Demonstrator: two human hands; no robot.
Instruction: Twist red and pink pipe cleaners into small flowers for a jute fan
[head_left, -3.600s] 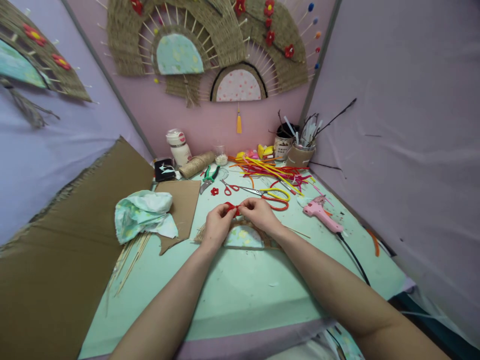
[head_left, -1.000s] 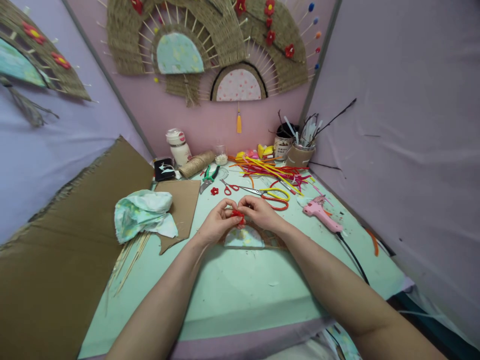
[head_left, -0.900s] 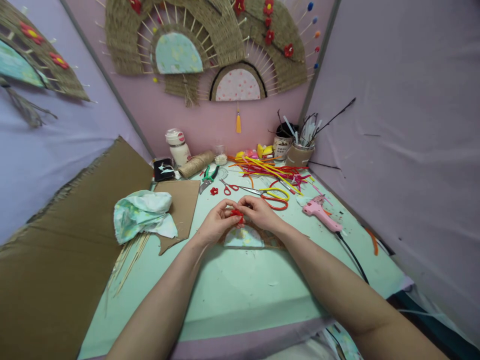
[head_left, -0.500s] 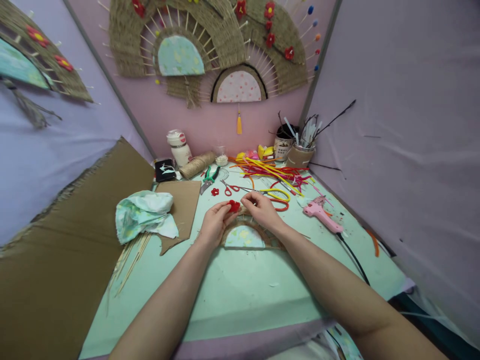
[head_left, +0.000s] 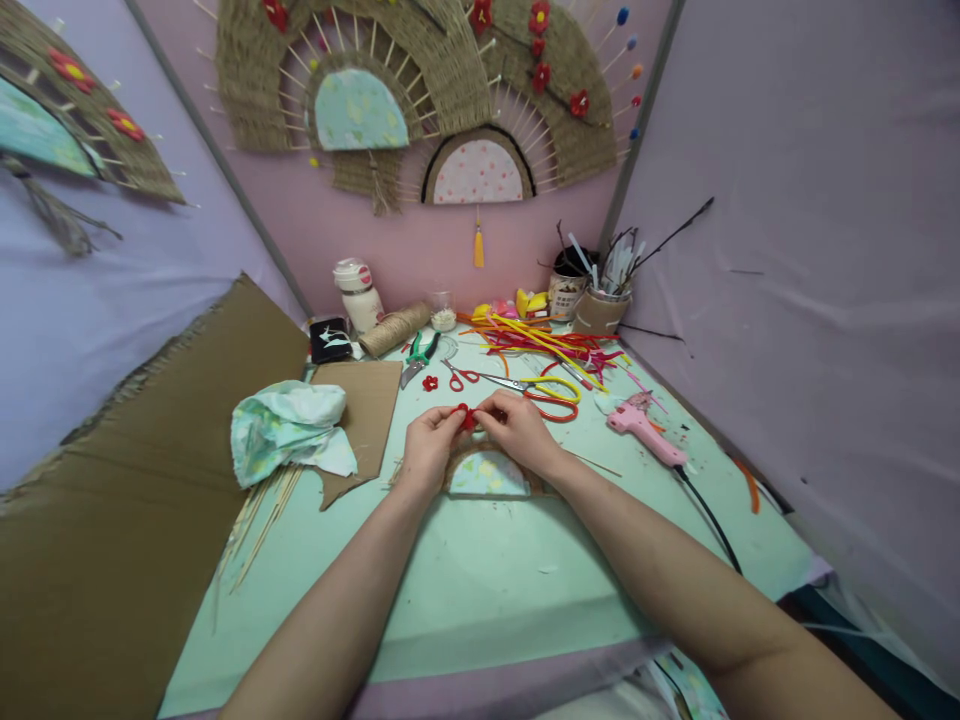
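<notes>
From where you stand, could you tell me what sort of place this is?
Probably a small craft corner: woven fans hang on the pink wall, with scissors, a pink glue gun and coloured pipe cleaners on the table.

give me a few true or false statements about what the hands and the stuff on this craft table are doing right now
1. Both hands pinch a small red piece between their fingertips. True.
2. The left hand grips the pink glue gun. False: the glue gun lies on the table to the right, apart from both hands.
3. A half-round woven fan piece lies on the table just under the hands. True.
4. The right hand is cutting with the scissors. False: the scissors lie untouched beyond the hands.
5. The bunched pale cloth lies left of the hands, over bamboo sticks. True.
</notes>
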